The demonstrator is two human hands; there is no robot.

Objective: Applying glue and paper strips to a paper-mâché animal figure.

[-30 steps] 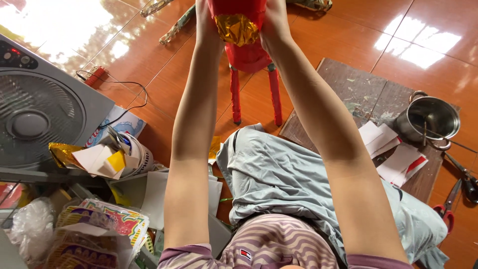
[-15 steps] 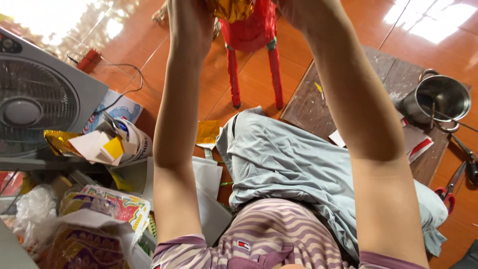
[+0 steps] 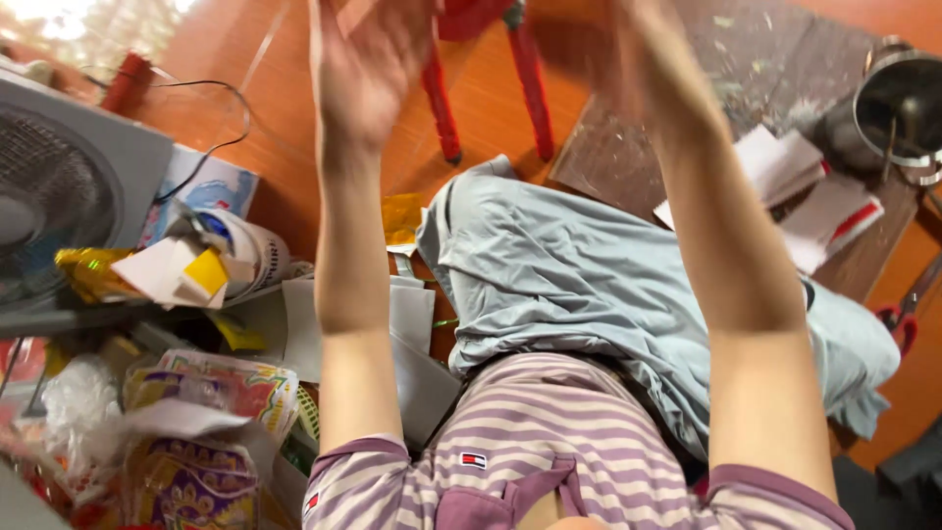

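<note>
Both my arms reach up and forward over my lap. My left hand (image 3: 368, 69) is near the top edge with its palm toward me and its fingers spread; I see nothing in it. My right hand (image 3: 643, 44) is blurred and partly cut off by the top edge, so its grip is unclear. Just beyond the hands stand the legs of a red plastic stool (image 3: 444, 113). Below the arms are my grey-blue shorts (image 3: 569, 285) and striped purple shirt (image 3: 549, 442).
A grey box fan (image 3: 59, 206) stands at the left with a black cable (image 3: 211, 88) behind it. Colourful packets and paper scraps (image 3: 211, 393) pile up at the lower left. A dark mat (image 3: 746, 59), white papers (image 3: 800, 186), a metal pot (image 3: 898, 98) and red-handled scissors (image 3: 898, 319) lie at the right.
The red and gold object held in both hands has left the view at the top. The camera has tilted down and closer, and my left hand now shows an open palm.
</note>
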